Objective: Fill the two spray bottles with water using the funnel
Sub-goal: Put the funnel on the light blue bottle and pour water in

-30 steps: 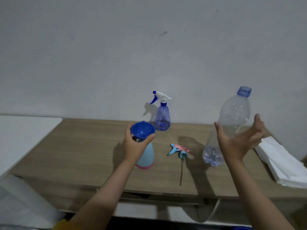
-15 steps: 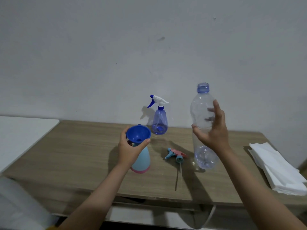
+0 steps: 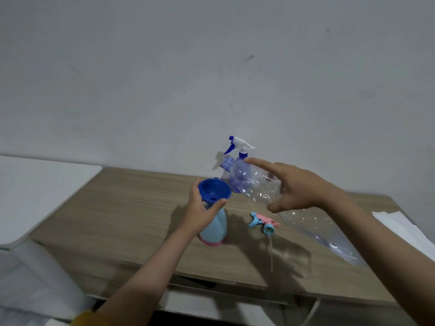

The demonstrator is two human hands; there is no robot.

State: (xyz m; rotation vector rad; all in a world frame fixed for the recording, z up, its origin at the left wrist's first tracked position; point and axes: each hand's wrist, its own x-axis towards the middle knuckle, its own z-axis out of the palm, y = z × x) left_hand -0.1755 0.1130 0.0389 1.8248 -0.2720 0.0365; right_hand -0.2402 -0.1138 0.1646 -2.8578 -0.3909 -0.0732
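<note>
A light-blue spray bottle (image 3: 217, 228) with a pink base stands on the wooden table (image 3: 131, 215), its head off. A dark blue funnel (image 3: 213, 190) sits in its neck. My left hand (image 3: 200, 211) grips the bottle's neck just under the funnel. My right hand (image 3: 296, 188) holds a large clear water bottle (image 3: 256, 182), tilted with its open mouth up-left, near the funnel's rim. The forefinger lies straight along it. Behind stands a clear blue spray bottle (image 3: 237, 149) with a white and blue trigger head, mostly hidden by the water bottle.
The loose blue and pink trigger head (image 3: 263, 222) with its thin tube lies on the table right of the light-blue bottle. White folded paper (image 3: 400, 227) lies at the table's right end. A white surface (image 3: 35, 191) adjoins the table's left side.
My right hand has tipped the water bottle from upright to nearly lying, and carried its mouth left toward the funnel. My left hand keeps its grip on the light-blue bottle.
</note>
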